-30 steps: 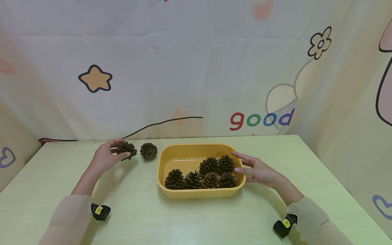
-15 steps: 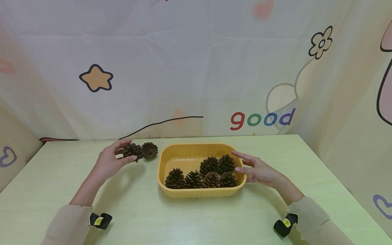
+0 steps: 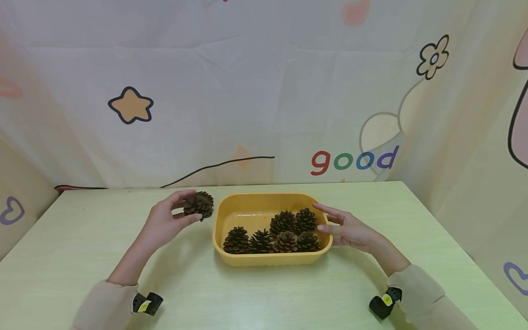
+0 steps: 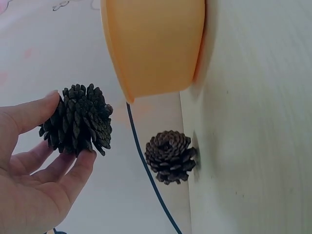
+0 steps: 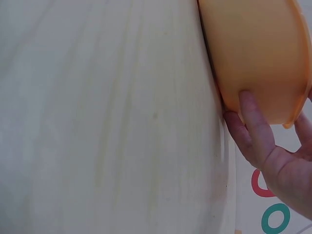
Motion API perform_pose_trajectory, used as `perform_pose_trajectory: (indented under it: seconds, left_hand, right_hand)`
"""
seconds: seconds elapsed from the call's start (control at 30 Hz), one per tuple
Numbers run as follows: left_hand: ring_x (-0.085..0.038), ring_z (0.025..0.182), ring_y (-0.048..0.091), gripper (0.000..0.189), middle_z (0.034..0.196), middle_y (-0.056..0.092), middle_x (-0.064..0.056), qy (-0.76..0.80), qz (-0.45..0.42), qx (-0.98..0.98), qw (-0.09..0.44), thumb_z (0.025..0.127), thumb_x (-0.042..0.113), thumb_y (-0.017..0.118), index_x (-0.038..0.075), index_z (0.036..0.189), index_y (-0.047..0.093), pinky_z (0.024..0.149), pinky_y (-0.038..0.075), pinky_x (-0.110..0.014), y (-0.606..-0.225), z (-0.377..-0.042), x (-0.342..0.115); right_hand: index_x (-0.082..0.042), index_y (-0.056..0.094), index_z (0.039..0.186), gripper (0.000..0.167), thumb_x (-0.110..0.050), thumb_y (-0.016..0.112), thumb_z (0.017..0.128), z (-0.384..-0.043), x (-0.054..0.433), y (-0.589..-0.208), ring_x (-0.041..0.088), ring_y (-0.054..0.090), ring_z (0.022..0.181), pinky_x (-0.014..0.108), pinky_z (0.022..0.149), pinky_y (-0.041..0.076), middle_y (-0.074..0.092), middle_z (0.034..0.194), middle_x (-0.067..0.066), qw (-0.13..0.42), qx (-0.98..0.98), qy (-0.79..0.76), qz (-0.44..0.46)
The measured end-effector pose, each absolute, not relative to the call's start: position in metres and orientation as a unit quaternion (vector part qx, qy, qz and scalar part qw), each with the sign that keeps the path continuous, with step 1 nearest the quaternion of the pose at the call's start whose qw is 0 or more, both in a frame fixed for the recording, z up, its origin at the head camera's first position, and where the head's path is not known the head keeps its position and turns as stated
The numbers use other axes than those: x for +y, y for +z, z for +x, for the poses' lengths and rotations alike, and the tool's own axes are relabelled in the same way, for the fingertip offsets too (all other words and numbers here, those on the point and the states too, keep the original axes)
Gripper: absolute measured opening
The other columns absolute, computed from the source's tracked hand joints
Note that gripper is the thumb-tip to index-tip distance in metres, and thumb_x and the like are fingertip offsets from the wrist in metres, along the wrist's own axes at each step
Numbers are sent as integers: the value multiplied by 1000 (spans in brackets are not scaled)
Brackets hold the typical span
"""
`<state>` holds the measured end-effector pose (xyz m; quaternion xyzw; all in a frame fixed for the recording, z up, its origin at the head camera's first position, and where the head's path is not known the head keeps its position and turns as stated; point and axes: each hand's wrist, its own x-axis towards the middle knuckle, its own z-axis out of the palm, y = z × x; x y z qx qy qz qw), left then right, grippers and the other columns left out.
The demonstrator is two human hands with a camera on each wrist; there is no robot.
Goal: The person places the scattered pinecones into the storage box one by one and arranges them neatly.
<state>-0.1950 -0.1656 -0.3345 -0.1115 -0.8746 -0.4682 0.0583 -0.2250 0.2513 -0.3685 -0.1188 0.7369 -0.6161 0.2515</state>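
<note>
My left hand (image 3: 165,222) holds a brown pinecone (image 4: 80,119) between thumb and fingertips, raised off the table at the left of the yellow plastic bin (image 3: 272,260). A second pinecone (image 4: 170,156) sits on the table; in the head view the held one overlaps it, so the two look like one clump. My right hand (image 3: 352,231) grips the bin's right end, with fingertips over the rim and other fingers (image 5: 258,122) against the outer wall. Inside the bin several pinecones (image 3: 284,222) lie along the front and to the right.
The pale wooden table (image 3: 264,298) runs back to a printed curtain (image 3: 264,91). Bare bin floor (image 3: 243,222) shows at its back left. A black wrist camera (image 3: 147,303) is on the left sleeve, another wrist camera (image 3: 385,302) on the right.
My left hand has carried its pinecone to the right, closer to the bin and in front of the pinecone on the table. The right hand and bin stay put.
</note>
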Motion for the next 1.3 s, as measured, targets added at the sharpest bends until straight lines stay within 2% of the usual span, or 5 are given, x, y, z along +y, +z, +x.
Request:
perform_pose_trajectory:
  seconds: [0.3,0.6,0.87,1.3]
  left_hand:
    - [-31,109,53,55,119,53,-18,-498,-132,-855,61,79,3,68,1,130,46,86,50,-34,-332,-198,-146]
    - [-27,103,56,54,115,56,-16,-496,-148,-853,64,78,3,70,4,128,49,82,52,-32,-331,-202,-131]
    - [-28,103,57,53,116,56,-16,-500,-167,-848,61,80,7,70,5,128,49,83,52,-35,-334,-206,-116]
    - [-27,114,50,56,128,50,-12,-509,-168,-844,36,78,8,71,8,129,49,91,47,-36,-340,-213,-91]
  right_hand:
    - [-13,19,146,72,-19,61,88,-226,252,-370,32,52,109,48,81,50,8,146,28,247,740,-613,-121]
    - [-13,19,146,72,-19,61,88,-225,251,-369,35,50,112,49,81,50,7,147,28,246,742,-612,-121]
    - [-13,19,146,72,-20,61,88,-225,252,-369,37,48,114,49,81,50,6,147,28,245,743,-611,-121]
    - [-13,19,146,73,-20,62,88,-225,251,-368,38,48,115,48,82,49,5,147,28,246,741,-613,-118]
